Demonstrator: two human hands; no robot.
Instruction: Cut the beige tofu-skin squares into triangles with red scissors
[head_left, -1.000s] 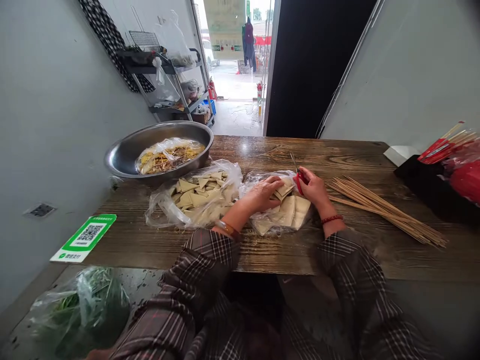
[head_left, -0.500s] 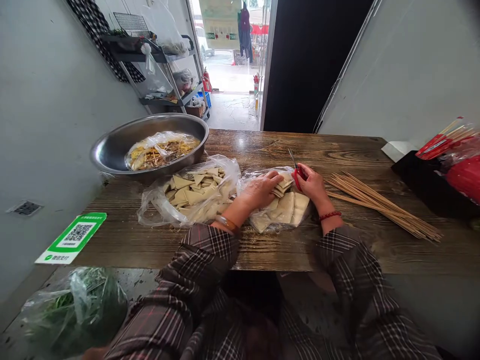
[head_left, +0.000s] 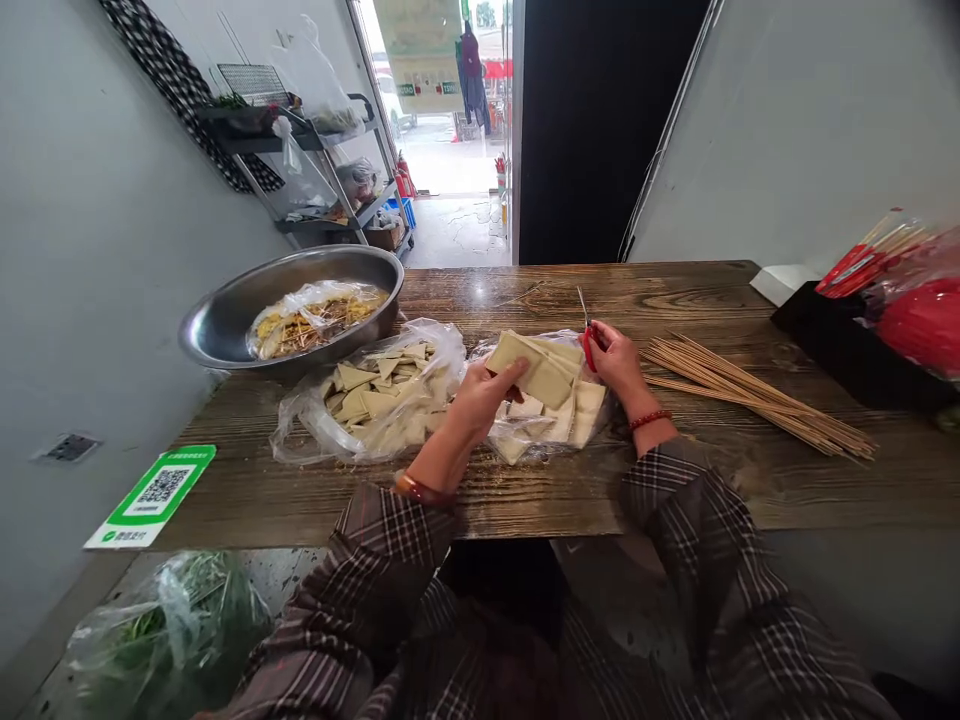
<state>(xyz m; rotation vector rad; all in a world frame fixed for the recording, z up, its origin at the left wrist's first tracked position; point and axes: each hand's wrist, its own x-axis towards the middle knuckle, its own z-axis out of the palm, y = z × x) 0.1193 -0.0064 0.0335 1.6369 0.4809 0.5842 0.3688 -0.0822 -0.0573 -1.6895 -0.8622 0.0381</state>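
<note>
Your left hand (head_left: 480, 395) pinches a fanned stack of tofu sheets (head_left: 544, 375), thumb uppermost, above more sheets (head_left: 589, 410) in a plastic bag (head_left: 517, 452) on the wooden desk (head_left: 660, 300). Your right hand (head_left: 616, 360), just right of the stack, is closed around red-handled scissors (head_left: 589, 348), blades pointing away from you. Triangular pieces (head_left: 379, 392) lie at left; bamboo skewers (head_left: 757, 395), at right.

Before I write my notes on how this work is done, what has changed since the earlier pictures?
The left hand has shifted a little left and turned from lying over the sheets to gripping them, thumb on top, their flat faces now showing. The right hand still holds the scissors, points away. The steel bowl, triangular pieces and skewers stayed put.
</note>
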